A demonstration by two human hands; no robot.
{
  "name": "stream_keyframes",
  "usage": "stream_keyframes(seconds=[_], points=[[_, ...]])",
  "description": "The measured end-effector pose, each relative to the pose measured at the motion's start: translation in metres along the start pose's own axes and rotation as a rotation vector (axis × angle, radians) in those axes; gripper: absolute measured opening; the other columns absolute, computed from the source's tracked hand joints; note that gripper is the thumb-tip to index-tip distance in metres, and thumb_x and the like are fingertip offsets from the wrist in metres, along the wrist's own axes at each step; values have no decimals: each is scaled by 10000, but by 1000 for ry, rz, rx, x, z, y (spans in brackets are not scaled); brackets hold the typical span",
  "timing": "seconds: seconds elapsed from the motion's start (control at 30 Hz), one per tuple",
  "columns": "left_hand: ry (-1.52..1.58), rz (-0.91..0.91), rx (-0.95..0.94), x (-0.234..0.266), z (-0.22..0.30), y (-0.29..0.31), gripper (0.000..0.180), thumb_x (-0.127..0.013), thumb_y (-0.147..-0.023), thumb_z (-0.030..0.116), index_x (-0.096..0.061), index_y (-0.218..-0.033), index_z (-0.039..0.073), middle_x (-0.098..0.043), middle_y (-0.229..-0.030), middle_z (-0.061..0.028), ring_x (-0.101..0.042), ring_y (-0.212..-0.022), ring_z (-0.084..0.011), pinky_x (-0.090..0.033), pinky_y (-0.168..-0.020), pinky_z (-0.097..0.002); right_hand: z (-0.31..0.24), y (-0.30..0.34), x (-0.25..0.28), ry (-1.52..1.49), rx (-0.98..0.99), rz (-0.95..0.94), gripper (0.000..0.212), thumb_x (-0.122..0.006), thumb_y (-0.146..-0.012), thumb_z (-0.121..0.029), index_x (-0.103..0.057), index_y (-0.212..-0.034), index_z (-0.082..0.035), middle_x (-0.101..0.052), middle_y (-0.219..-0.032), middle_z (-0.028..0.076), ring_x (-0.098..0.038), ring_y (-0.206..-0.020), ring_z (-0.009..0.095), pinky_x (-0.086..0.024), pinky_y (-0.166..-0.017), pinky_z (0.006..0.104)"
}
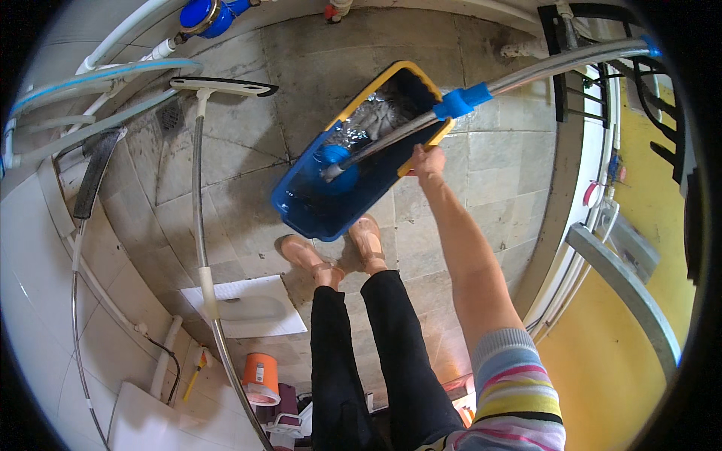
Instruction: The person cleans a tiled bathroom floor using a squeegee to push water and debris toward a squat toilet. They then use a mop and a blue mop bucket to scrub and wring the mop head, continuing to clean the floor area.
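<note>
A long blue bucket [301, 207] with a yellow rim stands tilted over the tiled floor in front of my feet. My right hand [427, 161] is closed around the yellow rim on its right side. Water and a greyish, cloth-like mass [376, 120] show inside, glinting in the light. A metal mop pole [556, 69] with a blue clamp [462, 100] slants across the bucket; its lower end meets a round blue part [336, 169] inside. The pole's far end reaches the upper right. My left hand is out of view.
On the left, a squeegee [226, 86] with a long handle and a black-headed tool [98, 173] lean nearby. A white squat toilet or basin [248, 307] lies left of my feet, an orange bucket [262, 370] behind it. Pipes and a blue meter [207, 16] line the far wall; a black rack [602, 60] stands right.
</note>
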State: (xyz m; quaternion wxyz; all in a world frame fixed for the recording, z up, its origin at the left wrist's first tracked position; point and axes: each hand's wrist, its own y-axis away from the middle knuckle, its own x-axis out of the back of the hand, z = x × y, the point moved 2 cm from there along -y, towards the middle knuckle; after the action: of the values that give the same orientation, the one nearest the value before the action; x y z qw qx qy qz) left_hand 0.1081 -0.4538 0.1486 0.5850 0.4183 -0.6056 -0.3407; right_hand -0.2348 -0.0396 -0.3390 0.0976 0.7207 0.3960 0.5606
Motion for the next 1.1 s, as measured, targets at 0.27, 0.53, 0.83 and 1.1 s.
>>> stream_keyframes(seconds=[0.27,0.53,0.83,1.1], points=[[25,-84,-128,-5,-54,23,178,-586,-837,141,-548,-958,16,-420,-533,28,-379,-411,-76,-328,-393,-235,58,-94,76,167,41,198,387,-605,-830,-311,-620,-767,71,-648,-669,178,-670,-607,265,-555,-544,372],[-35,37,-86,-27,-87,62,256,-651,-800,144,-554,-1014,44,-492,-913,-113,-493,-716,-143,-391,-512,-270,149,-36,103,128,107,-246,291,-578,-839,-251,-592,-893,35,-626,-646,127,-628,-581,247,-496,-511,371],[28,105,-183,1,-142,124,249,-650,-819,230,-595,-890,-2,-428,-556,-92,-314,-450,-231,-301,-432,-398,76,438,60,-354,-315,-1534,372,-375,-976,-344,-516,-1106,-26,-609,-864,84,-599,-754,153,-502,-667,291],[-411,116,-222,10,-85,50,299,-685,-746,264,-603,-880,10,-574,-693,-163,-535,-650,-330,-423,-585,-450,11,501,39,-463,-299,-1127,409,-397,-956,-392,-392,-840,0,-505,-566,98,-535,-394,203,-450,-361,326]])
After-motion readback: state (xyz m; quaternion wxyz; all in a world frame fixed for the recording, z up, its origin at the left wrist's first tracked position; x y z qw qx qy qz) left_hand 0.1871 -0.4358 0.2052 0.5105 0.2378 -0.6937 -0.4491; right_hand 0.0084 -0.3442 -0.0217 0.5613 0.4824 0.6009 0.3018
